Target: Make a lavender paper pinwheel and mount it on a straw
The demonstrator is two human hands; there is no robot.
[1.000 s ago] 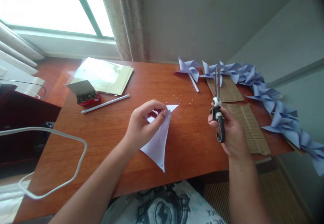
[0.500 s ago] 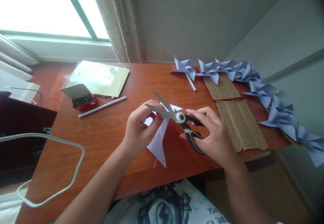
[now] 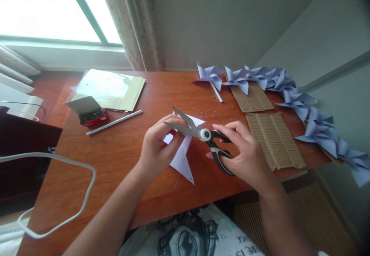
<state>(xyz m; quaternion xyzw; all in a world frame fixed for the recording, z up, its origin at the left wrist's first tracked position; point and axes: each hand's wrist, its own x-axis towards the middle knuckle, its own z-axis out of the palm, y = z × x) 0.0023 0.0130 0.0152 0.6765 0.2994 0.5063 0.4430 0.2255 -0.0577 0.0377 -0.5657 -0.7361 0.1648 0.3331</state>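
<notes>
While my left grip pinches white paper near the middle of the tabletop, my right grip is wrapped around the scissors. Their blades are spread wide by the paper. Brown wood gives room on the left, up to a white stick. On the right, cardboard lies close to the near edge.

Head cam looks fwd & down from the near side of the reddish-brown wooden table, fairly close over bare L hand & bare R hand, facing plain grey wall.
</notes>
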